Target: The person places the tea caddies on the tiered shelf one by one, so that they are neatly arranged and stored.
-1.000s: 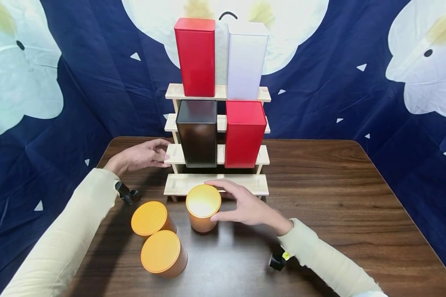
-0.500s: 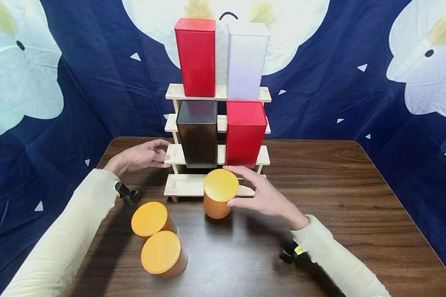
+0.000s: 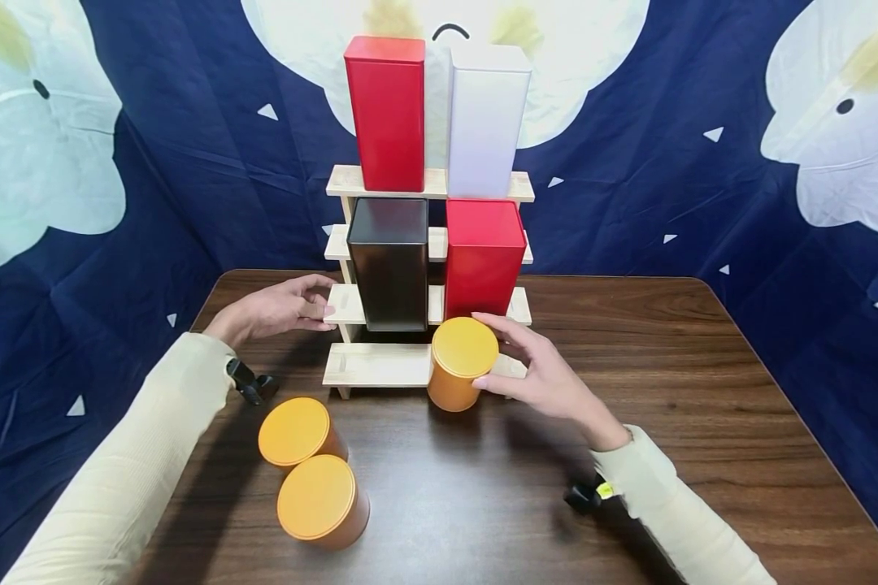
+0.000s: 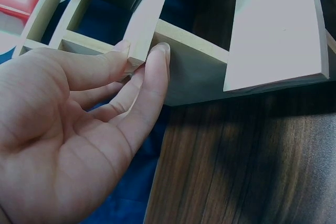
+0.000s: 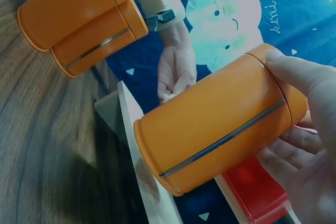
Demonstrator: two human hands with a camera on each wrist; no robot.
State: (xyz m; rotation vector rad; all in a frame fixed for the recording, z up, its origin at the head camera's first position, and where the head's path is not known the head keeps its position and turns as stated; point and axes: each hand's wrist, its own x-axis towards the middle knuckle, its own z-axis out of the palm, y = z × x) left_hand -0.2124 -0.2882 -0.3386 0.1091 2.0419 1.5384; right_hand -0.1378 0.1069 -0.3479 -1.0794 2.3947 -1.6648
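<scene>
In my right hand (image 3: 549,370) is a round orange canister (image 3: 459,382), pinched near its lid between thumb and fingers. It is upright and overlaps the right part of the lowest shelf board (image 3: 376,366) in the head view. The right wrist view shows the canister's base right at that board's edge, and a dark seam along its side. My left hand (image 3: 274,309) pinches the left end of the second-lowest board (image 4: 144,30) of the tiered wooden stand, thumb on one face and fingers on the other.
Two more orange canisters (image 3: 296,431) stand close together at the table's front left. A black tin (image 3: 388,284) and a red tin (image 3: 483,268) stand on the stand's middle part. Another red tin (image 3: 388,122) and a white tin (image 3: 486,122) occupy the top board.
My right hand has carried the orange canister to the right and back, from the table in front of the stand to the lowest board's right part. My left hand stays put.
</scene>
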